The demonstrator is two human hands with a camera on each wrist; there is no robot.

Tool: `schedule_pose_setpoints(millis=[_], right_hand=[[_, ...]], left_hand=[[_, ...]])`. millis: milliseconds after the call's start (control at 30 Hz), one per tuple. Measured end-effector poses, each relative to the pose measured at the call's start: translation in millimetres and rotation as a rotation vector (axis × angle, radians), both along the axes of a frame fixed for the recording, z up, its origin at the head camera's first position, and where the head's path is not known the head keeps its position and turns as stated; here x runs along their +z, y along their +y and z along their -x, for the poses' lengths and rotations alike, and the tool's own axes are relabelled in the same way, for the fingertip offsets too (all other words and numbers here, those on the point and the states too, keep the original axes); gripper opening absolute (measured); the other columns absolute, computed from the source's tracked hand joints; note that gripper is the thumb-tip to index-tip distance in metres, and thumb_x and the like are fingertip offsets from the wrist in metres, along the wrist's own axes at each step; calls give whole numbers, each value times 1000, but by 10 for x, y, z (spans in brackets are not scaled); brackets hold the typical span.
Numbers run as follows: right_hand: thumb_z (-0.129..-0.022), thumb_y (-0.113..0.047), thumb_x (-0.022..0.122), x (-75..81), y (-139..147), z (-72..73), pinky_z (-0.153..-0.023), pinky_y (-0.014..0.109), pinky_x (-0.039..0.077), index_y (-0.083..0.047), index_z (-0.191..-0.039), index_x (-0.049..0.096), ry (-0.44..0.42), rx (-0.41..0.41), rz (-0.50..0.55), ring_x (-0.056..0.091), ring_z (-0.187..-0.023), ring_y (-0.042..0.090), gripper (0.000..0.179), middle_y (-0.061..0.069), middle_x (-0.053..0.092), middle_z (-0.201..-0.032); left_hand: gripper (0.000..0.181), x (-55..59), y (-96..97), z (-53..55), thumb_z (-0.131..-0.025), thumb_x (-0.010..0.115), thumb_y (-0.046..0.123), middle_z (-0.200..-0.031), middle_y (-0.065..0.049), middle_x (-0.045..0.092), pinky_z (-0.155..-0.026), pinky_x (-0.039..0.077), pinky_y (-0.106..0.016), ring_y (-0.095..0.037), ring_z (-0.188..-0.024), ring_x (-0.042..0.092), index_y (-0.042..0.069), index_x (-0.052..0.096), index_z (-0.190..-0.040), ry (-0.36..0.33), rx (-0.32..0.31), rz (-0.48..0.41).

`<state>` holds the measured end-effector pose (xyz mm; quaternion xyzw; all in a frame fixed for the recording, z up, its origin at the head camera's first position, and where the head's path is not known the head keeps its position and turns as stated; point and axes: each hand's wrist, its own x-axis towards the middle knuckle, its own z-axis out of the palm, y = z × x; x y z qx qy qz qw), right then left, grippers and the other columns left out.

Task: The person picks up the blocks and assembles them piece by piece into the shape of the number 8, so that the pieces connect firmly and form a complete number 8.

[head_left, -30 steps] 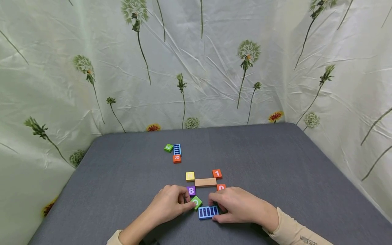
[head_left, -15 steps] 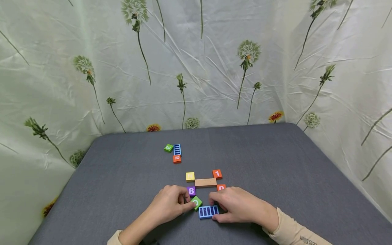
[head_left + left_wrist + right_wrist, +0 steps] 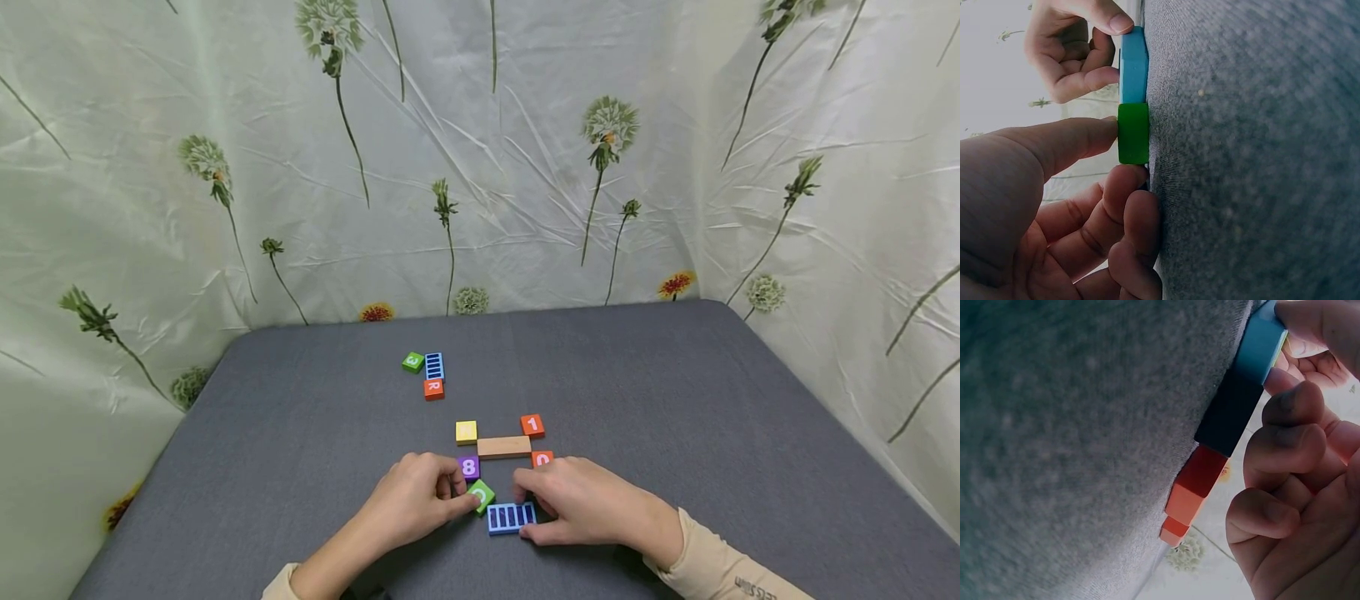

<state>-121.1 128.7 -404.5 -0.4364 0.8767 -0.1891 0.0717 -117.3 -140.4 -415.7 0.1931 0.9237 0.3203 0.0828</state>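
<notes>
In the head view my left hand (image 3: 422,493) pinches a green letter block (image 3: 482,497) between thumb and fingers, at its near left side. My right hand (image 3: 581,505) holds the right end of a blue slatted block (image 3: 512,518), thumb on the near edge and index finger on the far edge. Both blocks lie on the dark table. From the left wrist, the green block (image 3: 1134,134) appears end to end with the blue block (image 3: 1134,65). A purple 8 block (image 3: 468,467) sits just beyond the green one, partly hidden by my left fingers.
Beyond the hands lies a plain wooden bar (image 3: 504,447) with a yellow block (image 3: 466,432), a red 1 block (image 3: 532,426) and a partly covered red block (image 3: 542,459) around it. Farther back are a green 3 block (image 3: 412,362), another blue slatted block (image 3: 434,367) and a red R block (image 3: 433,389).
The blue slatted block under my right hand has shifted very slightly away from me. Both hands stay almost still, and the other blocks keep their places.
</notes>
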Motion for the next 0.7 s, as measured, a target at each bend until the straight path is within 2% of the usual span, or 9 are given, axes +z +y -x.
schedule_pose_setpoints(millis=[200, 400, 700], right_hand=[[-93, -30, 82, -6, 1, -1, -51, 13, 30, -22, -103, 66, -5, -2, -3, 36, -55, -10, 21, -20, 42, -64], [-94, -30, 82, 1, 4, 7, -51, 13, 30, -22, -103, 66, -5, 1, -4, 36, -55, -10, 20, -20, 42, -64], [-93, -30, 83, 10, 1, 1, -51, 13, 29, -22, -103, 66, 1, -8, -5, 36, -55, -10, 21, -20, 41, -64]], left_hand=[[30, -2, 0, -11, -88, 88, 35, -59, 15, 50, -53, 34, -23, 0, -56, 46, 27, 64, -71, 11, 7, 2], [30, -4, 3, -2, -88, 88, 36, -60, 15, 50, -53, 33, -23, -1, -56, 46, 27, 64, -72, -7, 13, 8], [31, -3, -4, -3, -88, 89, 35, -59, 16, 50, -52, 34, -23, 0, -56, 46, 27, 64, -71, 24, 10, 2]])
